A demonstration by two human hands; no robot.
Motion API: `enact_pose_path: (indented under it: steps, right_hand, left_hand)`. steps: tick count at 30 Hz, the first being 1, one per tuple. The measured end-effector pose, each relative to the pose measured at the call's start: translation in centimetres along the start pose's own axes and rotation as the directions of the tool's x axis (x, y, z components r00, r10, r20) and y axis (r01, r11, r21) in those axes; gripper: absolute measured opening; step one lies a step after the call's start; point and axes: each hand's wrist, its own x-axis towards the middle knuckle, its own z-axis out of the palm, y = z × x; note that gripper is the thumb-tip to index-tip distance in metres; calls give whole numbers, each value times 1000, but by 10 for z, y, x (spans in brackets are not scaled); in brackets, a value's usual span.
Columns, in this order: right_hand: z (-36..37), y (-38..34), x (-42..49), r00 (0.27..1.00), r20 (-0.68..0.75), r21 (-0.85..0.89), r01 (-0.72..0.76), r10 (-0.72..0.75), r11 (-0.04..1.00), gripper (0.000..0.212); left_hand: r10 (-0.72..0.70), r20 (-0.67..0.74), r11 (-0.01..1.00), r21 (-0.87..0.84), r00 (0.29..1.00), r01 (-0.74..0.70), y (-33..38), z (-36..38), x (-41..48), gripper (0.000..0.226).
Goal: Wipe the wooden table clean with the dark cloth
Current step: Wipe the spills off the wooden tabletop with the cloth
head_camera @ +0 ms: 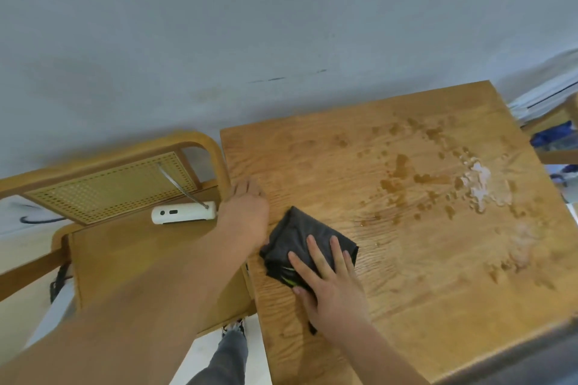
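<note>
The wooden table (422,284) fills the right half of the view. Brown liquid spots and a white patch (477,183) lie across its far right part. A folded dark cloth (300,236) with a green stripe lies near the table's left edge. My right hand (328,281) presses flat on the cloth's near part, fingers spread. My left hand (247,212) rests on the table's left edge, just left of the cloth, fingers forward and holding nothing.
A wooden chair (131,247) with a cane back stands against the table's left side. A white radio (183,212) with a metal antenna lies on its seat. A grey wall runs behind. A leg and shoe show below.
</note>
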Motion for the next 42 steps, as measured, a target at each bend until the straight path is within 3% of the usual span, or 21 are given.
enact_pose_path:
  steps: [3, 6, 12, 16, 23, 28, 32, 37, 42]
  right_hand:
    - [-25, 22, 35, 999, 3, -20, 41, -41, 999, 61]
    - [-56, 34, 83, 997, -1, 17, -80, 80, 997, 60]
    - [-76, 11, 129, 975, -7, 59, -219, 220, 974, 61]
    - [-38, -6, 72, 986, -86, 49, -140, 143, 989, 60]
    - [-9, -11, 20, 999, -2, -2, -48, 48, 999, 59]
    - [-59, 16, 90, 998, 52, -22, 20, -19, 1000, 60]
    - [-110, 27, 167, 994, 97, -22, -39, 41, 999, 61]
    - [-155, 42, 239, 995, 97, -47, -21, 25, 999, 62]
    - [-161, 43, 264, 999, 48, -96, 9, -4, 995, 62]
  left_hand:
    - [46, 91, 996, -76, 995, -39, -8, 10, -2, 115]
    - [106, 127, 994, -16, 986, -105, -24, 3, -1, 107]
    - [82, 187, 991, 92, 979, -100, -16, -5, 1, 129]
    - [102, 201, 987, 99, 974, -124, -20, -5, -1, 127]
    - [120, 148, 992, 18, 982, -124, -32, 7, -1, 124]
    - [89, 86, 992, 85, 992, -96, -21, 2, 4, 134]
    - [66, 75, 995, 71, 995, -71, -14, 4, 3, 117]
    - [79, 122, 996, 42, 989, -85, -22, 8, 9, 127]
    - [53, 152, 998, 37, 987, -59, -10, 6, 6, 113]
